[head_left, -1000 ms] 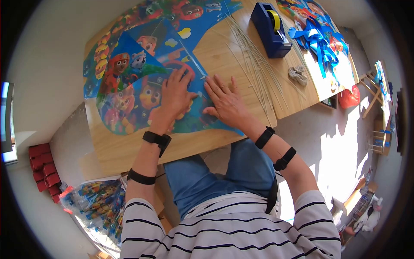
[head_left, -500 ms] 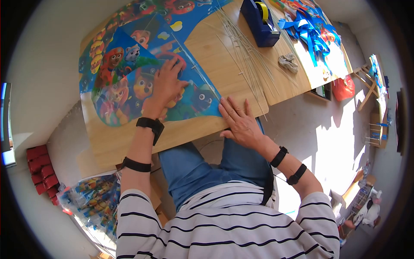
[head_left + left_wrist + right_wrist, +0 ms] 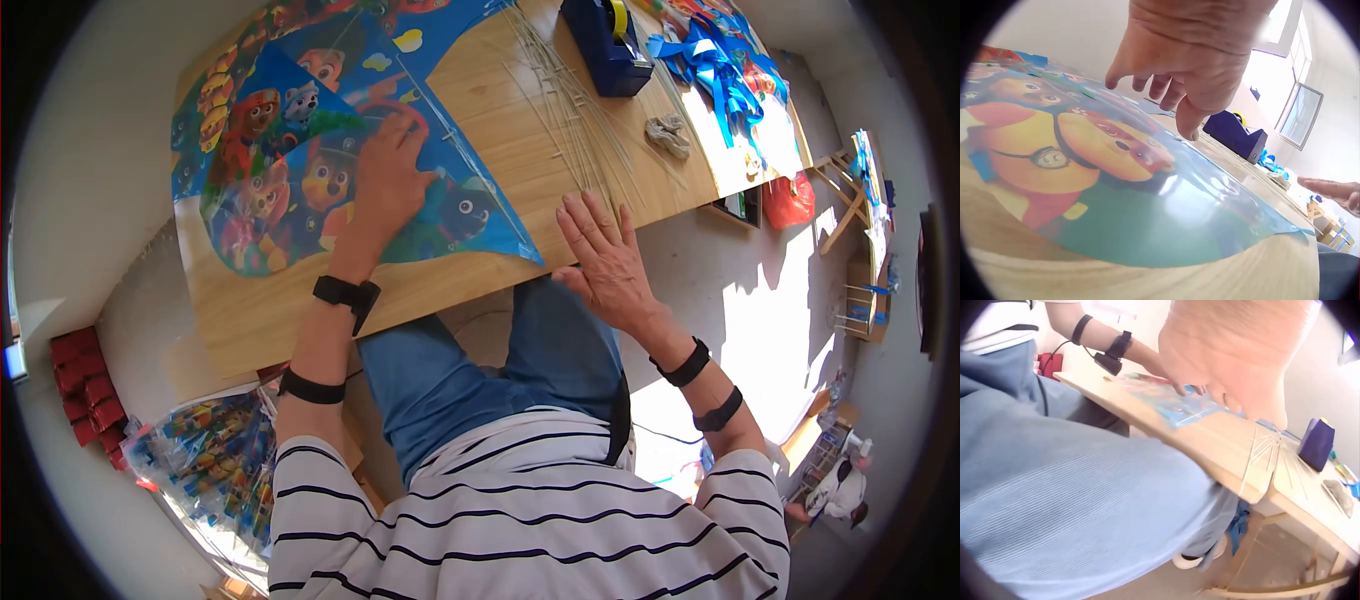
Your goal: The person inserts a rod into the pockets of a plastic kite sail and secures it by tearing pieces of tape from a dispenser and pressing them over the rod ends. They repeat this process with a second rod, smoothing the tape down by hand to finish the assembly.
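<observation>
A thin, glossy blue sheet (image 3: 465,215) printed with cartoon dogs lies on the wooden table (image 3: 290,310), one flap folded over. My left hand (image 3: 390,185) rests on its middle with the fingers extended; the left wrist view shows that hand (image 3: 1191,56) over the print. Along the sheet's right edge runs a thin pale rod (image 3: 465,155), ending near the front corner. Off to the right of that corner, my right hand (image 3: 608,262) is held with straight, slightly spread fingers and nothing in it. From the right wrist, its palm (image 3: 1235,356) shows above the table's front.
Several thin rods (image 3: 570,110) lie loose right of the sheet. Behind them stands a dark blue tape dispenser (image 3: 607,55) with yellow tape. A crumpled grey cloth (image 3: 667,135) and blue ribbons (image 3: 715,70) lie farther right. A red bag (image 3: 790,200) sits below the table.
My right hand has slid down along the sheet's right edge and come away past its front corner, to the right. My left hand has stayed on the sheet.
</observation>
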Tool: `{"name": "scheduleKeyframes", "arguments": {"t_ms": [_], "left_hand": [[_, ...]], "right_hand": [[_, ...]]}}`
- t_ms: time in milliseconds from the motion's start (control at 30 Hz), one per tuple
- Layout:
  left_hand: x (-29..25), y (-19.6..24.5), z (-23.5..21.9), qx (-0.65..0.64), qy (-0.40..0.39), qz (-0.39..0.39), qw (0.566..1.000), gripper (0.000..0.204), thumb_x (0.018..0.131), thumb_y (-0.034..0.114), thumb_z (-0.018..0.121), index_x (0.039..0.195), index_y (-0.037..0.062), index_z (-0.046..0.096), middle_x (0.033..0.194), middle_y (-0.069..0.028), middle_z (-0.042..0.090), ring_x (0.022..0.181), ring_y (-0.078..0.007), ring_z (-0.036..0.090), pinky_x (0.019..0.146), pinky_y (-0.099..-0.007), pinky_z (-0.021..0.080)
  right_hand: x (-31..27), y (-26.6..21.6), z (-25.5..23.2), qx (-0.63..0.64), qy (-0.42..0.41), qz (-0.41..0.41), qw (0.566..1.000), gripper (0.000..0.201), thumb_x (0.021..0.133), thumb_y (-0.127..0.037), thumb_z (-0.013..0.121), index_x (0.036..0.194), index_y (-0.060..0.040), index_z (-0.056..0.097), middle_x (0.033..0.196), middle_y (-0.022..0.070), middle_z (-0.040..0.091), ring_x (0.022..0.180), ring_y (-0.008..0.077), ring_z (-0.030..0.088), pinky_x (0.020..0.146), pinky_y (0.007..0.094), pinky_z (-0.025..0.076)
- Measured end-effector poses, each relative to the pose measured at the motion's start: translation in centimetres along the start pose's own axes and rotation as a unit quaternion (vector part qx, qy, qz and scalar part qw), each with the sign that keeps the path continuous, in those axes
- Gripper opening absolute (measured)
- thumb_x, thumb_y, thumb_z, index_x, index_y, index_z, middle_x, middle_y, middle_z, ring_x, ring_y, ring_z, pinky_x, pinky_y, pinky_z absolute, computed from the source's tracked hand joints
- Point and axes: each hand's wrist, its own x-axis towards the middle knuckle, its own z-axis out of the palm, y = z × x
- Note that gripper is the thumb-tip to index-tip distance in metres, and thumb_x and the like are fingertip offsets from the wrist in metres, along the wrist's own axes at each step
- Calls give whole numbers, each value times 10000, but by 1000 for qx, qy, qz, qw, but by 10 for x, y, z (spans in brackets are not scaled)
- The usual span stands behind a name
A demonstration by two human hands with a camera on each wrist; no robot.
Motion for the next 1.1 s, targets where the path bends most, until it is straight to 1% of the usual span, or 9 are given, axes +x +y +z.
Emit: {"name": "scheduleKeyframes", "arguments": {"t_ms": [33,100,200,267,467,667,767,967,1100], "left_hand": [[-9,10,1,-6,1,33,999,574,739,138,759,1266,2,580,1403,-172,507,1309,-376,455,1071,-489,371],[-35,48,4,-40,-40,35,998,563,755,163,763,1257,-8,574,1382,-173,521,1317,-366,448,1079,-501,349],[-67,97,7,-56,-102,54,992,711,708,225,811,1325,19,525,1447,-143,448,1375,-332,388,1085,-580,312],[-79,108,16,-57,-111,44,991,790,662,259,839,1346,33,514,1472,-123,422,1384,-313,375,1090,-585,310],[-94,115,31,-33,-144,27,989,829,628,324,845,1343,42,532,1494,-86,411,1384,-289,377,1099,-572,313],[-90,118,25,-35,-169,10,985,851,643,357,836,1369,45,520,1521,-77,383,1411,-281,344,1124,-575,269],[-90,118,24,-41,-185,6,982,863,652,361,831,1384,41,507,1525,-78,376,1424,-280,326,1130,-578,253],[-88,118,20,-44,-197,6,979,863,669,358,824,1396,34,491,1537,-85,360,1430,-286,318,1127,-574,254],[-86,119,17,-44,-199,4,979,866,683,373,813,1409,41,478,1541,-87,356,1435,-283,312,1131,-569,245]], "right_hand": [[20,3,-1,-12,18,-5,1000,734,949,-528,484,1500,-61,355,1590,99,293,1497,290,191,1194,570,77],[65,6,0,-33,51,-34,998,722,963,-528,462,1500,-56,354,1591,101,293,1496,293,193,1192,569,92],[131,4,18,-46,75,-83,993,719,979,-539,425,1498,-47,353,1591,107,289,1496,298,192,1186,572,122],[169,-3,24,-32,67,-103,992,722,987,-548,402,1496,-39,353,1590,116,289,1495,303,190,1182,578,137],[236,-8,60,-66,107,-122,985,740,969,-566,430,1473,-25,385,1568,144,321,1479,317,229,1170,598,153],[263,-11,65,-29,139,-122,982,740,939,-572,483,1430,-19,444,1523,147,395,1465,324,255,1163,609,161],[284,-10,64,-50,142,-121,981,732,937,-569,492,1422,-22,455,1516,149,402,1457,334,265,1155,623,166],[335,-8,66,-92,140,-113,979,703,958,-563,456,1408,-24,470,1503,142,416,1451,353,272,1123,683,172],[363,-13,67,-63,143,-79,985,702,969,-579,419,1413,-38,472,1508,129,408,1456,346,266,1126,688,167]]}}
